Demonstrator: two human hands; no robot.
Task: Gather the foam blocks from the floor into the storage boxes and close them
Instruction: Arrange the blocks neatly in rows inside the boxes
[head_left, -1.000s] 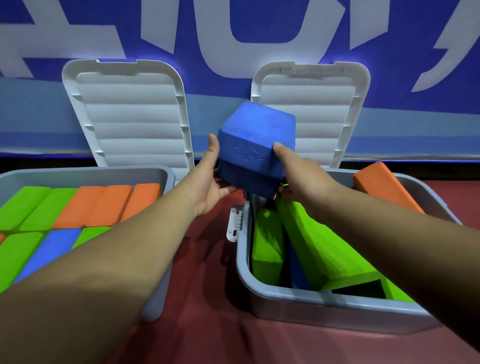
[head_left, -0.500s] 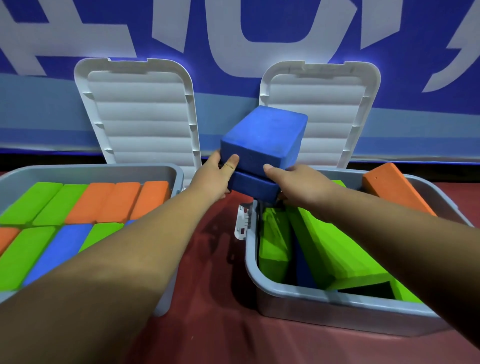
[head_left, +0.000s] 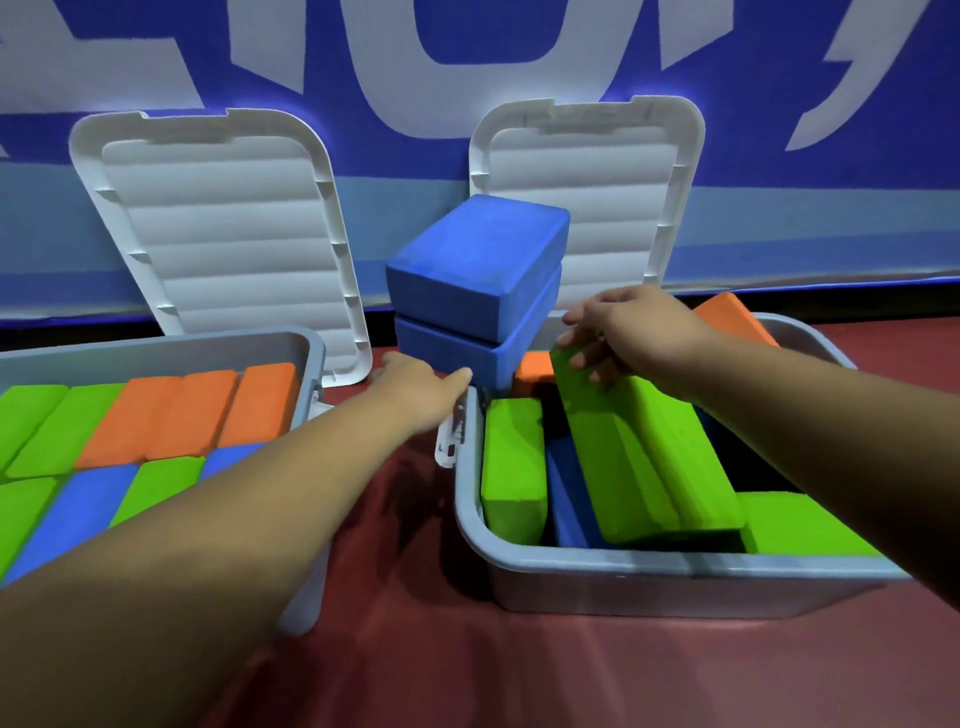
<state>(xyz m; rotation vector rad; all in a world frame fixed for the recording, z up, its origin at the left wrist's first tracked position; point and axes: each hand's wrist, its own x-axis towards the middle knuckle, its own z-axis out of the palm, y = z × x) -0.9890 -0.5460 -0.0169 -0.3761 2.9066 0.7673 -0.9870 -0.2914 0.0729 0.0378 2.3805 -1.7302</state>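
Note:
Two blue foam blocks (head_left: 475, 291), stacked one on the other, stand at the far left corner of the right grey storage box (head_left: 675, 566). My left hand (head_left: 421, 387) is low beside them, its thumb touching the lower block's bottom edge; its fingers are hidden. My right hand (head_left: 623, 332) has let go of the blue blocks, and its loosely bent fingers rest on the upper end of a tilted green block (head_left: 639, 457). The right box also holds jumbled green, blue and orange blocks. The left grey box (head_left: 311, 353) holds flat rows of green, orange and blue blocks.
Both white lids (head_left: 223, 234) (head_left: 597, 192) stand open, leaning back against the blue and white wall. A white latch (head_left: 452, 441) hangs on the right box's left side. Red floor runs between and in front of the boxes.
The stacked blue blocks came down onto the right box's far left corner. My right hand left them and moved right onto the green block. My left hand dropped to the lower block's bottom edge.

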